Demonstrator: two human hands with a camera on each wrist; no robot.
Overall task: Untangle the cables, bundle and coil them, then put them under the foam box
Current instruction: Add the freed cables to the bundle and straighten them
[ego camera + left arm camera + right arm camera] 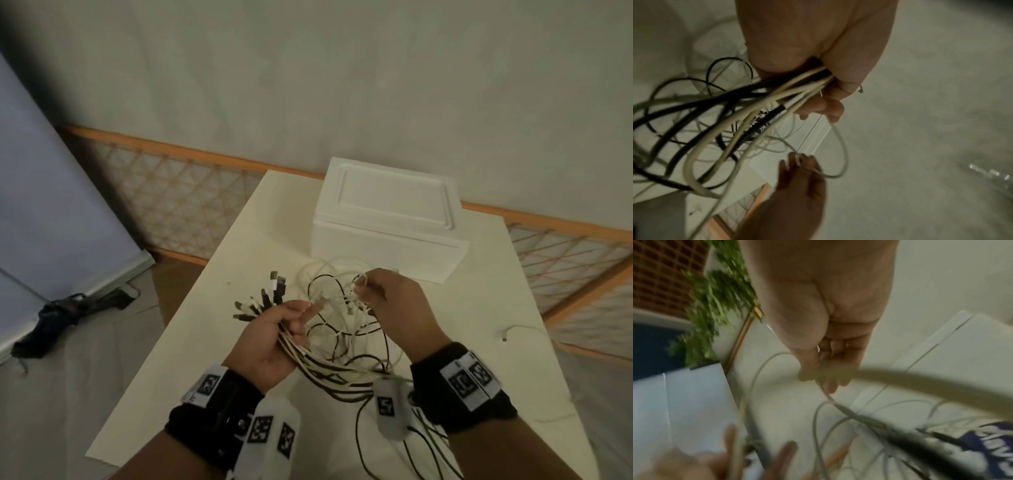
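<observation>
My left hand grips a bundle of white and black cables above the table, their plug ends fanning out past my fingers to the left. In the left wrist view the same cables run through the closed left hand. My right hand pinches the end of a thin white cable lifted out of the tangle; the right wrist view shows that thin cable leaving my right hand. The white foam box stands behind, lid on.
The white table carries everything; its left edge drops to the floor. A loose white cable end lies at the right. Cable loops hang off the front edge near my right wrist. A dark umbrella lies on the floor at left.
</observation>
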